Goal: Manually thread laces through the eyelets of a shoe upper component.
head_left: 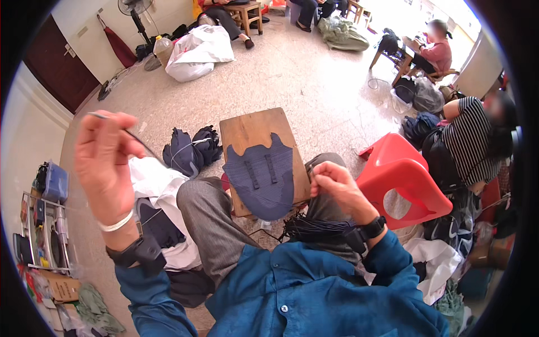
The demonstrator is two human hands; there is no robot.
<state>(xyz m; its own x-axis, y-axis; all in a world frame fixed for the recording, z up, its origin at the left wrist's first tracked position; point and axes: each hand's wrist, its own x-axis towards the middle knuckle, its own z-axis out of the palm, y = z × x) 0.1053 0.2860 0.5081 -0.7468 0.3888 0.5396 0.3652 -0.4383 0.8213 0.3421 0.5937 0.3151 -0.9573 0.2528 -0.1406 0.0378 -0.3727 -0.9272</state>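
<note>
A dark blue knitted shoe upper (263,188) lies flat on a wooden stool (252,128) between my knees. Two narrow dark strips run along its middle, and a loose thread crosses its lower part. My left hand (106,163) is raised at the left, away from the upper, its fingers pinching a thin dark strand (140,140) that slants down toward the stool; whether it is cord or a slim tool is unclear. Just right of the stool, my right hand (339,188) is closed in a pinch, its contents too small to name. A bundle of dark cords (320,227) rests on my right thigh.
Tied bundles of dark uppers (188,151) sit left of the stool, beside white cloth (154,182) with another dark piece. A red plastic stool (396,180) stands at the right, near a person in stripes (466,140). White sacks (202,50) and other seated people are farther back.
</note>
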